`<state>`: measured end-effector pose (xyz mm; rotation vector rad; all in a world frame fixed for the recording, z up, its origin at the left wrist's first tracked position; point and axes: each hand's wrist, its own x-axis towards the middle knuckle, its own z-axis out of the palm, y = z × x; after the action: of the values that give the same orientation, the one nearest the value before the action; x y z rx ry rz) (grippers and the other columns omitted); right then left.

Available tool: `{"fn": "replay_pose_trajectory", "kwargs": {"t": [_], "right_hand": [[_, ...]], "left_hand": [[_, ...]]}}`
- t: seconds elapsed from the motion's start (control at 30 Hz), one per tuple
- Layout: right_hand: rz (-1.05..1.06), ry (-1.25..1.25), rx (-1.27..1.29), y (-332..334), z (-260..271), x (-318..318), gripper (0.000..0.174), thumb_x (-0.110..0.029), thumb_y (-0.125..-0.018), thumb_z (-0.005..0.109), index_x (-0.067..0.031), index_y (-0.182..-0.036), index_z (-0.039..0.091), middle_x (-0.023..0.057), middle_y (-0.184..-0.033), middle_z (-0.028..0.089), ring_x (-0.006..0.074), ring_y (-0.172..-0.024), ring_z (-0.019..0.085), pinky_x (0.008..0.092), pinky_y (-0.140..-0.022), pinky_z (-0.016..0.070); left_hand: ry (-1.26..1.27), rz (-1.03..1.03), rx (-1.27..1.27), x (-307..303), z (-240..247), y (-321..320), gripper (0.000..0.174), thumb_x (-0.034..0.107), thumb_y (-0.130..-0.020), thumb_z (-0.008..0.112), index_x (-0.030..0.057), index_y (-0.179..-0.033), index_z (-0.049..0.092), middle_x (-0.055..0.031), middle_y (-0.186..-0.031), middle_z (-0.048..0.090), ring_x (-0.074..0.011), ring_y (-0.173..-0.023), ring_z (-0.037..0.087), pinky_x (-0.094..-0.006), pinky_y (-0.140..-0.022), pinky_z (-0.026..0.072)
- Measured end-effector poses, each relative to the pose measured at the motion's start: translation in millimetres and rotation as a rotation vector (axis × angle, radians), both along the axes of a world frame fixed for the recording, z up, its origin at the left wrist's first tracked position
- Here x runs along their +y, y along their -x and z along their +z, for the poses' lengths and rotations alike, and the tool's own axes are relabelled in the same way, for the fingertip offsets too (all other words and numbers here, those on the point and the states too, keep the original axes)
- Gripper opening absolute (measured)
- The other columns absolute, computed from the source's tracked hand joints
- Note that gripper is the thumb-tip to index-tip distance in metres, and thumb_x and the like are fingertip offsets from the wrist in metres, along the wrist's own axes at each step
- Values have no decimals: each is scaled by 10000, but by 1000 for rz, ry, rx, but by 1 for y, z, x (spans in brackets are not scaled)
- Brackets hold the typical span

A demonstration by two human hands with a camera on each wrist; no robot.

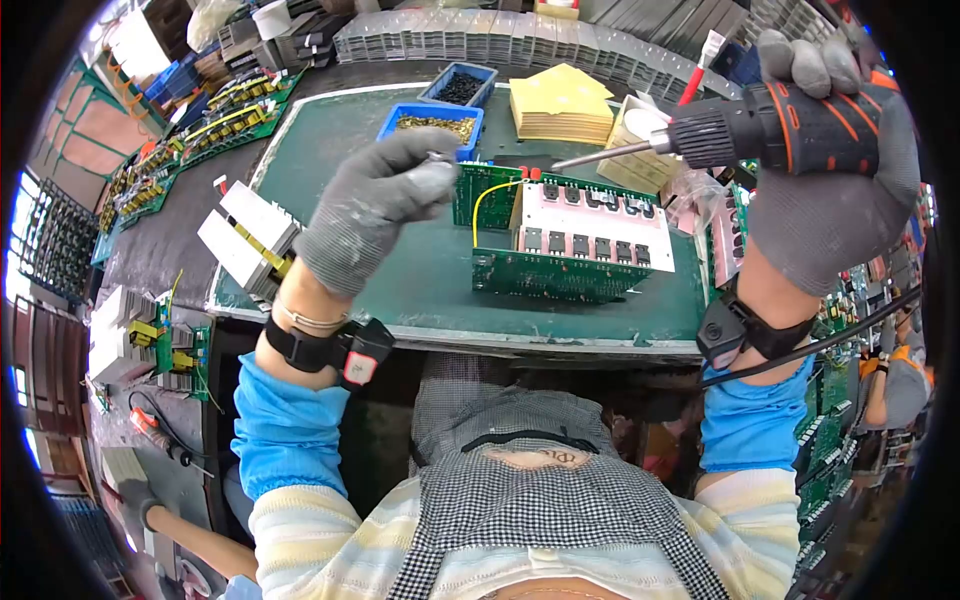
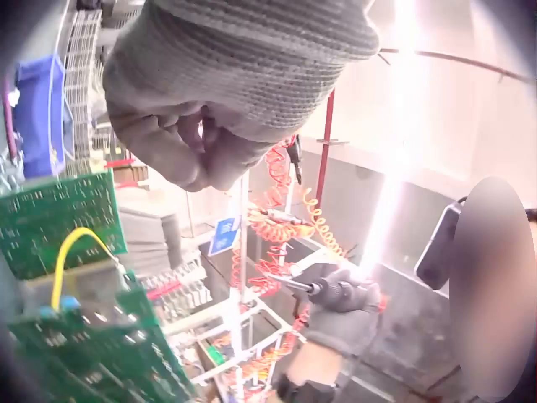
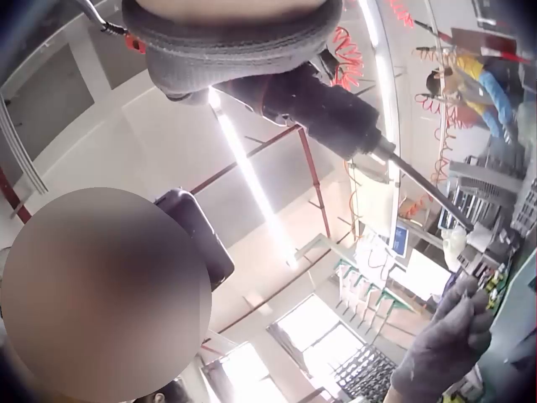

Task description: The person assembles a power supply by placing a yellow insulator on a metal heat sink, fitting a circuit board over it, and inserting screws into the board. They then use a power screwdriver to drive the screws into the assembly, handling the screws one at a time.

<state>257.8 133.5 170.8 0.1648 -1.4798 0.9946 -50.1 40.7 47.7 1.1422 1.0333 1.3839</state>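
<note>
In the head view my gloved right hand grips an electric screwdriver, orange and black, raised at the right. Its long bit points left, the tip overlapping the area above the green circuit board assembly. That assembly stands on the table with a white metal plate, rows of black transistors and a yellow wire. My gloved left hand is raised to its left, fingers curled in against the thumb; I cannot tell whether anything small is pinched there. The left wrist view shows these curled fingers close up.
Behind the assembly are a blue bin of brassy screws, another blue bin of black parts and stacked yellow sheets. A white-plated unit sits left of my hand. A black cable crosses below the right wrist.
</note>
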Motion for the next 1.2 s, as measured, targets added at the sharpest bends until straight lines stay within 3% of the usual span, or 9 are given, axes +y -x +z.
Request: {"fn": "replay_pose_trajectory", "kwargs": {"t": [0.17,0.23,0.27,0.33,0.63,0.77,0.97,1.1,1.2], "right_hand": [[258,117,135,22,-13,-8,436,-265,-953,600,22,-1261,488,116,-1004,514,248,-937,547,519,-1027,425],[-187,56,358,79,-10,-53,378,-241,-935,672,-35,-1214,521,49,-840,577,163,-758,626,377,-740,567],[-155,90,350,79,-11,-56,390,-265,-944,667,-36,-1222,517,53,-842,577,166,-771,624,390,-759,569],[87,227,159,32,-25,-15,429,-274,-961,602,18,-1257,496,118,-1016,533,249,-925,564,519,-1023,462],[195,261,55,37,-23,-22,303,-222,-958,617,1,-1162,598,87,-948,607,234,-875,608,432,-967,522],[-60,292,147,52,-10,-32,274,-218,-945,644,-16,-1120,581,69,-874,603,204,-795,621,396,-846,543],[-186,369,158,47,-7,-2,206,-183,-928,661,-30,-1040,582,56,-807,610,186,-721,635,352,-736,550],[-293,422,128,47,-23,13,166,-160,-917,672,-39,-986,582,47,-763,615,174,-673,644,323,-663,555],[-436,441,45,47,-35,19,161,-127,-904,675,-37,-1004,586,52,-740,629,179,-653,647,312,-631,540]], "left_hand": [[50,-153,-34,-11,4,-22,337,73,-984,624,5,-1315,623,-91,-1078,725,-150,-926,706,-265,-808,578],[15,-157,60,-13,1,-30,355,75,-989,620,-1,-1335,615,-93,-1059,729,-152,-915,706,-263,-806,578],[34,-148,99,-15,2,-32,372,79,-979,631,-3,-1342,619,-90,-1046,729,-151,-917,704,-268,-809,576],[22,-193,141,-16,6,-34,365,79,-972,635,-4,-1328,632,-77,-1022,728,-139,-898,693,-260,-794,564],[89,-136,393,-9,20,-49,332,70,-953,653,-17,-1273,670,-51,-1001,729,-98,-841,649,-232,-759,523],[-436,125,814,-2,9,-53,335,55,-929,694,-8,-1258,682,-35,-1013,733,-99,-880,659,-247,-816,537],[-189,36,604,30,15,-58,301,58,-919,712,-8,-1212,701,-39,-1019,740,-93,-921,653,-267,-854,535],[-193,-68,972,60,20,-66,337,76,-911,703,17,-1242,682,-93,-1021,748,-134,-909,681,-301,-842,537],[-183,-145,1149,70,17,-73,363,133,-922,673,49,-1276,661,-147,-1058,748,-261,-928,715,-362,-847,542]]}}
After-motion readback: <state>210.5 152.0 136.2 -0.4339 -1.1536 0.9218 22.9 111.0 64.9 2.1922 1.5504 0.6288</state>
